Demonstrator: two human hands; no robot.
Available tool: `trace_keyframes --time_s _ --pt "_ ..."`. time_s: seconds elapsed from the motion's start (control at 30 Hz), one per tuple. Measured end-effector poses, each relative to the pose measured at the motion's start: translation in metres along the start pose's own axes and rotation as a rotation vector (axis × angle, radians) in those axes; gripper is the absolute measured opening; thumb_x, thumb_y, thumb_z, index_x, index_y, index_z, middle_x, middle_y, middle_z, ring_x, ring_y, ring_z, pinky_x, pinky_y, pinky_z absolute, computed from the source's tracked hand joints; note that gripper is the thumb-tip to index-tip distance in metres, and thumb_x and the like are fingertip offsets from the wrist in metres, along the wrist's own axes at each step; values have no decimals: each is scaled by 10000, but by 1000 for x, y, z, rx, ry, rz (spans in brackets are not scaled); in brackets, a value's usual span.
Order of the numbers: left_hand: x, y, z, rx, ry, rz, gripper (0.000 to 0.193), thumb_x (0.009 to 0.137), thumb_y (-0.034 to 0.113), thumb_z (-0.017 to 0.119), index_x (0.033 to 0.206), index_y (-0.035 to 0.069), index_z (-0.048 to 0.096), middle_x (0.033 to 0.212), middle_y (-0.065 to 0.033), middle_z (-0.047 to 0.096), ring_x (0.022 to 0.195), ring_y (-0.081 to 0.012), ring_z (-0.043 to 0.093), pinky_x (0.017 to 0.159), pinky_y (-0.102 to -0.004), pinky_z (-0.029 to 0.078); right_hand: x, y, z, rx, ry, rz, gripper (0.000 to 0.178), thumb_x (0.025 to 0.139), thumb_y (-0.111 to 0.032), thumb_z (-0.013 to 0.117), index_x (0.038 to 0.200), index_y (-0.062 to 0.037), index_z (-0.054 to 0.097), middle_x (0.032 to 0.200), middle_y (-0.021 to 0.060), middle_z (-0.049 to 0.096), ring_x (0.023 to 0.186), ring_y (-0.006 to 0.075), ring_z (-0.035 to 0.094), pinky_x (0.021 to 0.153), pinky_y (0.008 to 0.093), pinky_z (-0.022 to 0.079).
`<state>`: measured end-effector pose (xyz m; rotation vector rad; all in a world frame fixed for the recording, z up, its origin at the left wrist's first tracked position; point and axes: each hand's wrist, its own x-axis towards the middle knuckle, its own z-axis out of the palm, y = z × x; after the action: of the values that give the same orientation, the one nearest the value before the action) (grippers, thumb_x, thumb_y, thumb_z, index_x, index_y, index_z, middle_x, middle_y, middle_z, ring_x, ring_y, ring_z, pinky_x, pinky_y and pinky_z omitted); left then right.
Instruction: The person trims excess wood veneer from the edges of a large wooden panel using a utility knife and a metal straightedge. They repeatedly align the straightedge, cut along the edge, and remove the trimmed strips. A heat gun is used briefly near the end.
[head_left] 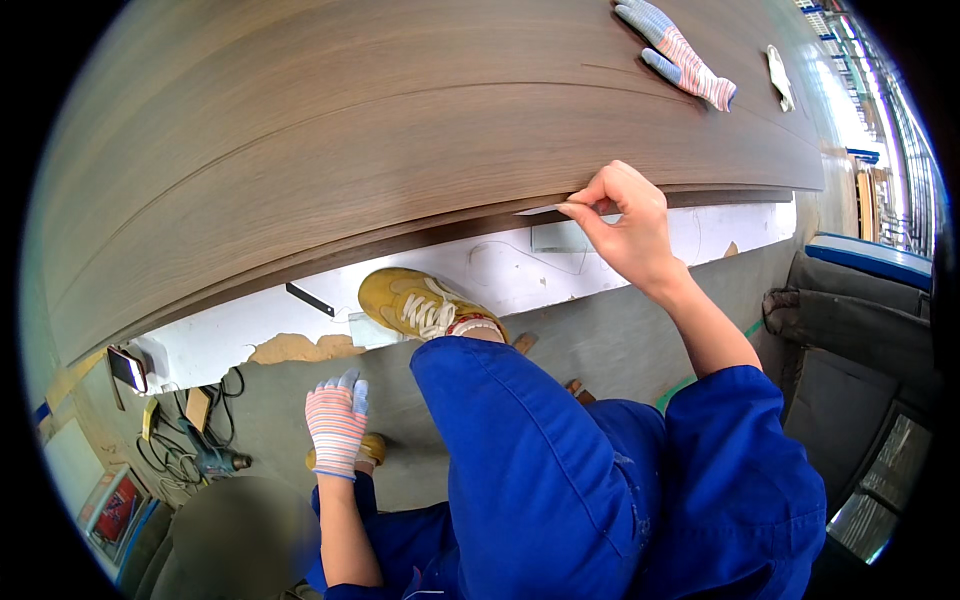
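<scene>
My bare right hand [625,220] is closed in a pinch at the near edge of a large brown wood-grain panel [400,130]. Thumb and forefinger grip a thin pale strip [541,210] that lies against the panel edge; its kind is unclear. My left hand [336,424] hangs low on the left in a striped glove with blue-grey fingertips. It holds nothing visible, and its fingers are loosely stretched out. On the far right of the panel lies another striped glove [680,58].
A white board [660,240] runs beneath the panel, with my yellow shoe [420,303] on it. At left are a phone [127,369] and a power tool [212,455] with tangled cables. A crumpled white scrap [779,78] rests on the panel; dark padded furniture [850,310] stands right.
</scene>
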<state>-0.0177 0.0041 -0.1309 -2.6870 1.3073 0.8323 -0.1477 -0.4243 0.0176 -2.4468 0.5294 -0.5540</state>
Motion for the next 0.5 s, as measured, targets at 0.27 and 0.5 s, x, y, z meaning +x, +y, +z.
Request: trace_keyframes --time_s 0.27,0.5 --pt "-1 -3 6 36 29 10 508 611 344 645 1071 127 638 974 -134 642 971 -328 589 923 -462 428 5 -14 12 -13 1 -31 206 699 -1 779 702 -39 576 648 52 556 582 180 510 518 302 426" --pt "-3 -5 10 38 15 27 461 570 368 669 945 103 623 978 -138 640 1002 -344 584 936 -483 419 6 -19 24 17 10 -69 214 690 0 777 699 -46 568 647 55 555 589 194 521 512 311 419"
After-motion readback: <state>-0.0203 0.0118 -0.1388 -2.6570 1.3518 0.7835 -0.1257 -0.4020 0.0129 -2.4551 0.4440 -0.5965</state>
